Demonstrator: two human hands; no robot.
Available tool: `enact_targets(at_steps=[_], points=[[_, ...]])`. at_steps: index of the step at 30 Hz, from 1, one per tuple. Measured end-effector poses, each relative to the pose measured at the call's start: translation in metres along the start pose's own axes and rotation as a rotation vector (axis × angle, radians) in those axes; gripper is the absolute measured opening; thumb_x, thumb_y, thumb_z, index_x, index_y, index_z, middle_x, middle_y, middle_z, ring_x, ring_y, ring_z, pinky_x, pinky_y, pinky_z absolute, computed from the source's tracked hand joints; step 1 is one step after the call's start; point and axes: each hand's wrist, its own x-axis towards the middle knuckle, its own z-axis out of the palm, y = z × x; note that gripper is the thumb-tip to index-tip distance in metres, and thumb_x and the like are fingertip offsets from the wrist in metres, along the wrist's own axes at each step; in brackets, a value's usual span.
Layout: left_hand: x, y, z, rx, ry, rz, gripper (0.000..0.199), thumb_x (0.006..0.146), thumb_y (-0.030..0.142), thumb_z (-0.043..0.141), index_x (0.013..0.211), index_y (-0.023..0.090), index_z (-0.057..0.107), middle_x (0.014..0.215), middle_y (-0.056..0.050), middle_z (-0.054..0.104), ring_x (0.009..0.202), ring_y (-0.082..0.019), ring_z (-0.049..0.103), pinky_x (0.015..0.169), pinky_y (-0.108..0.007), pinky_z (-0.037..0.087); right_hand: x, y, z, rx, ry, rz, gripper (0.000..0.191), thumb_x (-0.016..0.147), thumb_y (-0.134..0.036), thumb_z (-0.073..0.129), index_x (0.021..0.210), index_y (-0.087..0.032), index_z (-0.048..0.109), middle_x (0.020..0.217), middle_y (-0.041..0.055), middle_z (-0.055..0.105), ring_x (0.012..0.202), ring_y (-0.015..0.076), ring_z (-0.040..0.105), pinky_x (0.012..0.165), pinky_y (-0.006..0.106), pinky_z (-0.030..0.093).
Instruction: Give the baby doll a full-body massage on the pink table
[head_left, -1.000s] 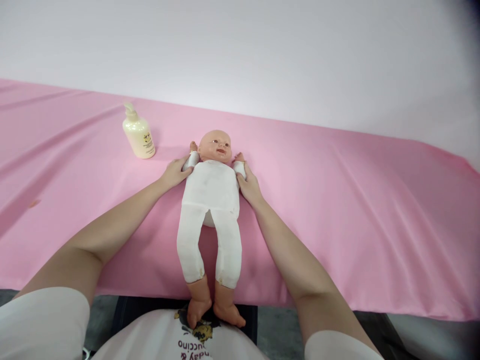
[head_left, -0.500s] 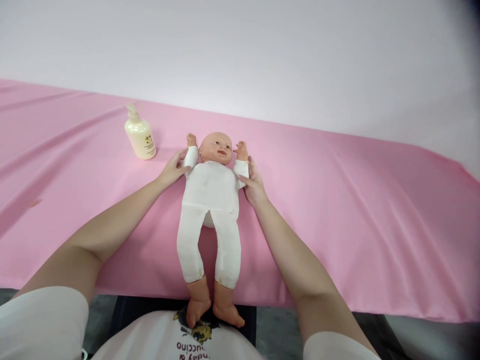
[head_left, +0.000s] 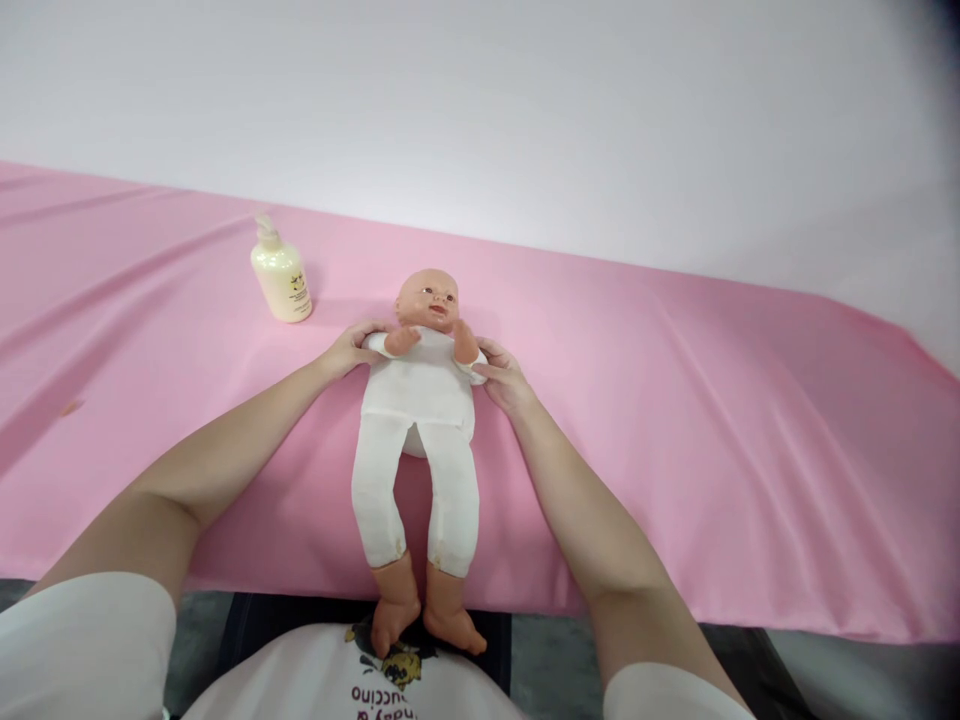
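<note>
A baby doll (head_left: 417,385) with a white cloth body lies on its back, head away from me and feet at the near table edge. My left hand (head_left: 356,347) is closed around the doll's arm on the left side. On the right side, my right hand (head_left: 504,374) grips the other arm. Both of the doll's arms are bent inward, their plastic hands over its upper chest near the chin. Parts of my fingers are hidden behind the doll's sleeves.
A cream pump bottle (head_left: 283,275) stands left of the doll's head. Pink cloth (head_left: 637,450) with folds covers the table. A white wall or backdrop (head_left: 480,120) rises behind the table.
The doll's arms have swung from pointing up beside its head to folded in over the chest. My hands have turned with them, still on the arms.
</note>
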Motion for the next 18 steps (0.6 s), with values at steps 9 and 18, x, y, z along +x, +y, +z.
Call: enact_targets(at_steps=[9, 18], points=[[0.004, 0.002, -0.014, 0.17, -0.215, 0.055, 0.028, 0.053, 0.028, 0.086, 0.048, 0.02, 0.06, 0.068, -0.008, 0.069, 0.104, -0.03, 0.068, 0.089, -0.045, 0.055, 0.0, -0.005, -0.017, -0.11, -0.294, 0.018, 0.032, 0.049, -0.026, 0.087, 0.053, -0.022, 0.056, 0.081, 0.0031, 0.068, 0.109, 0.0276, 0.064, 0.106, 0.049, 0.047], [0.001, 0.005, -0.017, 0.246, -0.31, 0.03, 0.029, 0.057, 0.021, 0.081, 0.042, 0.021, 0.056, 0.058, -0.007, 0.062, 0.102, -0.029, 0.067, 0.094, -0.047, 0.053, -0.001, -0.008, -0.019, -0.217, -0.37, 0.031, 0.046, 0.047, -0.033, 0.094, 0.044, -0.022, 0.05, 0.065, 0.0015, 0.06, 0.097, 0.0244, 0.063, 0.1, 0.045, 0.049]])
